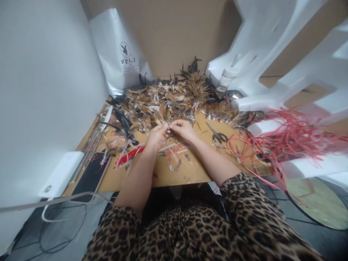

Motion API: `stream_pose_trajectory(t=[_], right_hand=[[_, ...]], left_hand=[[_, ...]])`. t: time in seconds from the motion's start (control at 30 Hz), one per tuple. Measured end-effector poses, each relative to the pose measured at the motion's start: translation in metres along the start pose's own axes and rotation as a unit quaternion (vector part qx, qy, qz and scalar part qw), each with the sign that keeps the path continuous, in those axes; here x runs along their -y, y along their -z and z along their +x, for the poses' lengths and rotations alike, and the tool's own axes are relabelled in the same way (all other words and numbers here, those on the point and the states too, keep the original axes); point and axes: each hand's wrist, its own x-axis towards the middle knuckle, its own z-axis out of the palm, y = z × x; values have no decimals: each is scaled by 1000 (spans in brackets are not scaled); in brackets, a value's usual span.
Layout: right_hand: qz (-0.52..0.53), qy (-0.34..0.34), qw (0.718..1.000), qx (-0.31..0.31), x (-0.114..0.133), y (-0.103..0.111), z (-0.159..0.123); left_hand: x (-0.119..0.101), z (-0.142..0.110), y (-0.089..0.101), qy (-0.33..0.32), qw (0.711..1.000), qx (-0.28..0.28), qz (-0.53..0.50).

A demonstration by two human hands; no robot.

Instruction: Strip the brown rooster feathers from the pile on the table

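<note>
My left hand (158, 137) and my right hand (183, 129) meet over the middle of the table, fingertips pinched close together. Brown feathers (162, 115) fan upward from between the fingers, their lower ends hidden by the fingertips. Just beyond lies a wide heap of brown and white feathers (174, 95). Pale strips and bits of feather (174, 154) are scattered below my hands. To the right of my right hand rest scissors with black handles (219, 137). Beside my left wrist is a bright red bundle (129, 156), and black feathers (124, 125) lie farther left.
A white bag (116, 54) stands at the back left. A dark phone (91, 174) and a white power bank (62, 174) lie along the left edge. Tangled red strips (293, 141) spread over white foam pieces at right. A clear jar (227, 79) stands behind.
</note>
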Motion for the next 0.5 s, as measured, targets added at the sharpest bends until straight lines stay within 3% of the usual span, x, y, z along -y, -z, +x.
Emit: stream_pose_trajectory(t=[0.33, 0.5], right_hand=[[-11, -36, 999, -22, -1, 2, 1], [11, -35, 999, 22, -2, 7, 3]], left_hand=[[6, 2, 1, 7, 1000, -6, 5], [6, 2, 3, 5, 1000, -1, 23]])
